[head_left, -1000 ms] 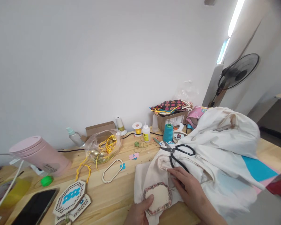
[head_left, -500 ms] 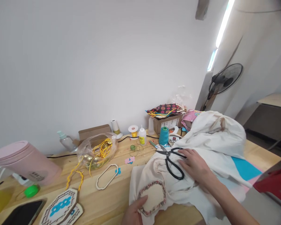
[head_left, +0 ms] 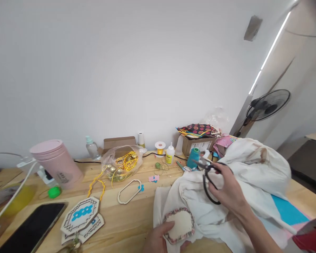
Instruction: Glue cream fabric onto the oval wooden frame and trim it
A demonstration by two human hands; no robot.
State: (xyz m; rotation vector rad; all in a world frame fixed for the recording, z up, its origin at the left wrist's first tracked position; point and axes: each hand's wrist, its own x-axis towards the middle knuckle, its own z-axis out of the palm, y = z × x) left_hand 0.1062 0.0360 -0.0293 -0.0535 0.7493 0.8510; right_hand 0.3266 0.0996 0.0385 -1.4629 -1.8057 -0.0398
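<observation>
Between the thumb and fingers of my left hand is a small flat cream pad with a floral fabric border, near the front edge of the table. My right hand grips black-handled scissors by their loops, raised over crumpled white cloth. The scissor blades point left, towards a teal thread cone. Part of the white cloth lies under and beside the pad. The fingers beneath the pad are mostly hidden.
Left of the cloth lie a wooden oval frame, pink and blue cutouts and octagonal lattice pieces. Farther left are a phone and pink canister. A glue bottle and cardboard box stand by the wall.
My right hand has closed on the scissors and lifted them off the white cloth. My left hand still holds the pad. The whole view has shifted left.
</observation>
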